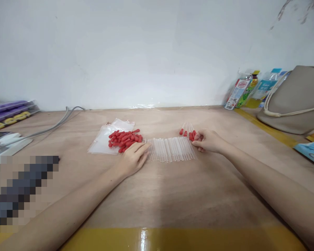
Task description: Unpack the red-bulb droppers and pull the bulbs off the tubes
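Observation:
A row of clear thin dropper tubes (170, 150) lies side by side on the table. My left hand (133, 158) rests at the row's left end, its fingers stretched over the outermost tubes and the thumb apart; no firm hold shows. Just behind that hand, a heap of red rubber bulbs (122, 139) sits partly on clear plastic bags (101, 139). Several droppers with red bulbs fitted (185, 133) lie beyond the row's right end, bulbs toward me. My right hand (205, 140) is closed in a pinch at the nearest red bulbs, apparently on one dropper; its fingers partly hide it.
Bottles (261, 89), a carton (237, 94) and a beige bag (295, 96) stand at the back right. A blue packet (311, 153) lies at the right edge. At left are purple and yellow packages (10, 113), a grey cable (52, 129) and a blurred-out dark area. A white wall closes the back.

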{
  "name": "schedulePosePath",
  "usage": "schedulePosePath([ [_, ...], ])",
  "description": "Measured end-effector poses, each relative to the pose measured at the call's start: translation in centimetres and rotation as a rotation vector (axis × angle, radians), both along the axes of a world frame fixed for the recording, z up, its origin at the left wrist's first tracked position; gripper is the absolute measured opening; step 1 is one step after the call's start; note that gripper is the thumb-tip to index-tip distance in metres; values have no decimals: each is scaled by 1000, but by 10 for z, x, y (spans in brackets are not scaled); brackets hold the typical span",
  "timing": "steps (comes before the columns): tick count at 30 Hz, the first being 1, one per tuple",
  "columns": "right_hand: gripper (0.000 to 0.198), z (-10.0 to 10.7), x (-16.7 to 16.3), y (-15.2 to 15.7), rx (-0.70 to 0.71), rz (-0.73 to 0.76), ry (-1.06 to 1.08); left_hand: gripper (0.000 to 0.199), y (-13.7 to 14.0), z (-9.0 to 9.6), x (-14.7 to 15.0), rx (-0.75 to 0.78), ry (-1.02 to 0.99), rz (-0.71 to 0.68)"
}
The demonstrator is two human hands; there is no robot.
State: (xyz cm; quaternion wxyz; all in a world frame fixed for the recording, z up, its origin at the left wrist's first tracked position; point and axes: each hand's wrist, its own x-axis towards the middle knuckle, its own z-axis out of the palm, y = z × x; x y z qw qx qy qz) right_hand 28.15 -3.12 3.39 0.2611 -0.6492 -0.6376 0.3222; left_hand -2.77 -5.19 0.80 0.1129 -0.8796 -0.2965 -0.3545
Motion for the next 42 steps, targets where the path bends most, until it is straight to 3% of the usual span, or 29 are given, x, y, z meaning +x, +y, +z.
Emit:
schedulePosePath([
  [5, 15, -1, 0, 2, 21, -23, -56, 33, -7, 8, 0, -146, 54, -44],
  [10, 19, -2, 16, 18, 269, -258, -323, 32, -7, 9, -1, -197, 80, -68],
  [18, 42, -13, 21, 41, 60, -398, -399, 23, -7, 9, 0, -45, 59, -98],
  [29, 39, -20, 17, 47, 139, -437, -273, 21, -10, 12, 2, -27, 95, -105],
  [32, 41, -15, 11, 41, 274, -421, -211, 22, -9, 11, 2, 28, 66, -92],
  [34, 37, -11, 1, 30, 477, -366, -185, 26, -8, 10, 2, 70, 39, -66],
  [38, 24, -8, -25, -6, 971, -35, -327, 40, -6, 7, 1, 133, -11, -15],
  [42, 20, -17, -45, -38, 1192, 199, -497, 50, -9, 6, 5, 172, -14, 20],
])
